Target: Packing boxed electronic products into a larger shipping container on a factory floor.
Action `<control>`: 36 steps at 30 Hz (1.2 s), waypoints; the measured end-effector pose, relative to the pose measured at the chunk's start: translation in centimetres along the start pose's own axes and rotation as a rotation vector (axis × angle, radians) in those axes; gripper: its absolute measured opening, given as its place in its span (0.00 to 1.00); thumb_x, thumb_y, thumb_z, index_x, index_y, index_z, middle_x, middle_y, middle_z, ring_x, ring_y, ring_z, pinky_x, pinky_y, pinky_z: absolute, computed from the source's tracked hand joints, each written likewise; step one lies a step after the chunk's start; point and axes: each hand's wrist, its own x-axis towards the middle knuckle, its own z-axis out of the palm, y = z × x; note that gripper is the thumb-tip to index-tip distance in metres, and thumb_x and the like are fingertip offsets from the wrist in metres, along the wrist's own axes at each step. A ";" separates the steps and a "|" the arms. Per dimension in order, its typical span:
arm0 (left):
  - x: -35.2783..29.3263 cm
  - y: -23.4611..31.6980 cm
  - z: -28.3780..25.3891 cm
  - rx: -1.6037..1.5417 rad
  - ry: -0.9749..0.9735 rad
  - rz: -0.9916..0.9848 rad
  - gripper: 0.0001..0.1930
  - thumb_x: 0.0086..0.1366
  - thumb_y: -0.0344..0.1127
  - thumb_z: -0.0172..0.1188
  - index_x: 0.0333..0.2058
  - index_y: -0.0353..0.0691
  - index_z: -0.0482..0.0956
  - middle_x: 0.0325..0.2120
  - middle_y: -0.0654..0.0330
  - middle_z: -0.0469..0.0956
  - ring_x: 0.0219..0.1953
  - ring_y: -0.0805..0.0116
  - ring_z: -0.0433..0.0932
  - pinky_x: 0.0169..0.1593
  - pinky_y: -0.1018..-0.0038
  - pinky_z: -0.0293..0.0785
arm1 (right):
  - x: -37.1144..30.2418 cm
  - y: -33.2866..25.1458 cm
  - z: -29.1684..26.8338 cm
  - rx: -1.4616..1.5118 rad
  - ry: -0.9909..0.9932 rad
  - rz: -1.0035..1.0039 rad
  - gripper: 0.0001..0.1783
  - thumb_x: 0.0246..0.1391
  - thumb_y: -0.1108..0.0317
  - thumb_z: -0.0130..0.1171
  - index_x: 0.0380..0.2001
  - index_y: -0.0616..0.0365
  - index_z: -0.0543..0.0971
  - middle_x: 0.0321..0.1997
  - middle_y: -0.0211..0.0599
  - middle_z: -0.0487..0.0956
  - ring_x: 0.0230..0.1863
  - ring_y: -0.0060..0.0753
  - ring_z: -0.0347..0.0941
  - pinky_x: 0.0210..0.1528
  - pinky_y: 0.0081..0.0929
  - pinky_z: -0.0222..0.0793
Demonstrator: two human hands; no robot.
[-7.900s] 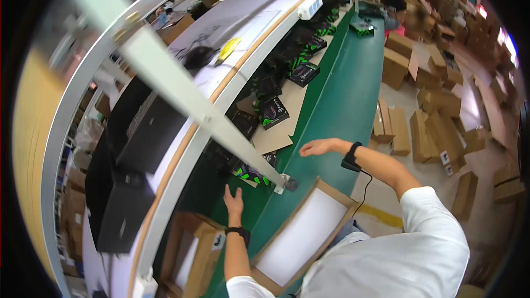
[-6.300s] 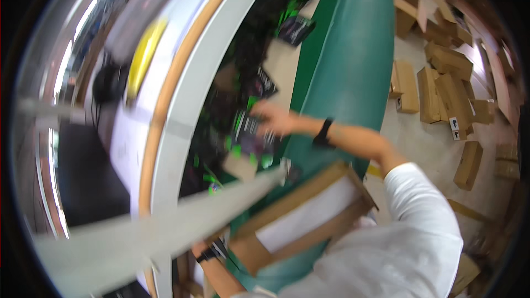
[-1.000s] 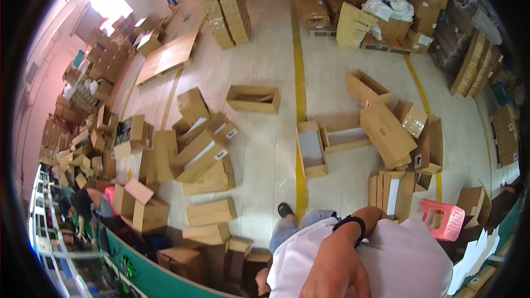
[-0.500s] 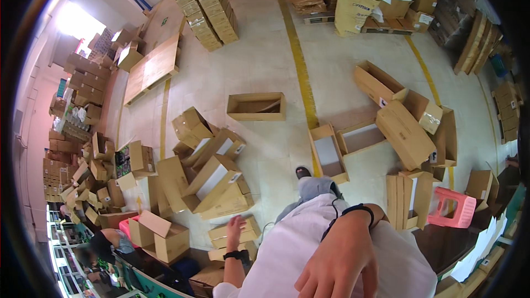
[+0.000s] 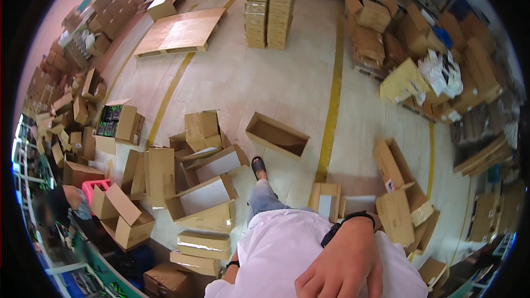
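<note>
My right hand (image 5: 345,267) is close up at the lower edge, in front of my white shirt (image 5: 270,248), with a black band (image 5: 353,218) around its wrist. Its back shows and the fingers point down, slightly apart, with nothing visible in them; the tips are partly cut off. Beside the shirt, my left hand (image 5: 234,257) is mostly hidden, and a black wristband (image 5: 232,264) shows below it. The closest things to it are two closed flat cartons (image 5: 203,244), stacked. Ahead of my sandaled foot (image 5: 258,166), an open long carton (image 5: 277,135) lies on the floor.
Several open cartons (image 5: 201,196) lie at left, more (image 5: 395,215) at right. A wooden pallet (image 5: 179,30), tall carton stacks (image 5: 269,8) and a loaded pallet with a yellow sack (image 5: 404,81) stand farther off. At lower left, another person (image 5: 66,204) is beside a pink stool (image 5: 95,186).
The view has turned right and I have moved forward. My left hand has dropped behind the shirt's edge. One foot now reaches ahead near the long carton. My right hand stays about the same.
</note>
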 end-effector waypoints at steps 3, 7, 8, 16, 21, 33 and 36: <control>8.1 0.9 -2.9 0.169 -0.006 0.061 0.18 0.63 0.44 0.54 0.42 0.34 0.77 0.29 0.57 0.80 0.34 0.65 0.79 0.37 0.66 0.75 | 2.9 1.6 -7.4 0.094 -0.137 0.079 0.23 0.54 0.50 0.60 0.36 0.62 0.75 0.43 0.45 0.74 0.44 0.46 0.70 0.43 0.40 0.65; 18.0 9.3 -12.2 -0.961 0.104 -0.417 0.17 0.64 0.47 0.53 0.40 0.39 0.76 0.29 0.60 0.80 0.32 0.68 0.79 0.31 0.69 0.75 | 5.1 3.5 -15.4 0.140 -0.185 0.091 0.24 0.53 0.50 0.61 0.39 0.63 0.75 0.43 0.45 0.74 0.46 0.45 0.70 0.44 0.40 0.65; 19.4 11.0 -15.8 -1.010 0.203 -0.363 0.17 0.65 0.47 0.53 0.42 0.39 0.76 0.30 0.60 0.80 0.33 0.69 0.79 0.32 0.70 0.75 | 5.3 4.2 -17.5 0.157 -0.167 0.115 0.28 0.52 0.49 0.62 0.44 0.64 0.75 0.46 0.45 0.74 0.48 0.46 0.69 0.47 0.41 0.64; 21.6 15.3 -28.0 -1.231 0.619 -0.173 0.16 0.68 0.46 0.51 0.48 0.42 0.73 0.35 0.60 0.79 0.37 0.70 0.78 0.38 0.73 0.74 | -1.3 6.2 -33.9 0.222 0.139 0.372 0.26 0.54 0.56 0.60 0.46 0.70 0.74 0.52 0.55 0.72 0.52 0.53 0.69 0.56 0.44 0.60; 22.8 7.7 -16.5 -0.747 0.658 -0.237 0.11 0.65 0.43 0.52 0.31 0.41 0.71 0.23 0.57 0.77 0.25 0.68 0.77 0.24 0.73 0.72 | -7.0 6.9 -44.7 0.138 0.476 0.550 0.30 0.53 0.55 0.60 0.50 0.68 0.71 0.52 0.47 0.73 0.55 0.41 0.67 0.57 0.35 0.59; 38.0 30.6 -29.0 -0.992 0.469 -0.307 0.07 0.59 0.39 0.56 0.31 0.44 0.77 0.24 0.62 0.77 0.31 0.69 0.76 0.34 0.70 0.71 | -16.7 9.4 -75.8 -0.292 0.486 0.772 0.27 0.56 0.53 0.56 0.49 0.65 0.72 0.49 0.41 0.75 0.52 0.36 0.70 0.56 0.34 0.62; 39.1 29.3 -25.3 -1.569 0.541 -0.668 0.15 0.59 0.48 0.53 0.38 0.45 0.76 0.24 0.66 0.76 0.33 0.71 0.76 0.37 0.68 0.70 | -16.8 12.3 -80.6 -0.168 0.688 0.651 0.30 0.54 0.49 0.56 0.47 0.67 0.71 0.46 0.44 0.75 0.49 0.38 0.72 0.54 0.37 0.63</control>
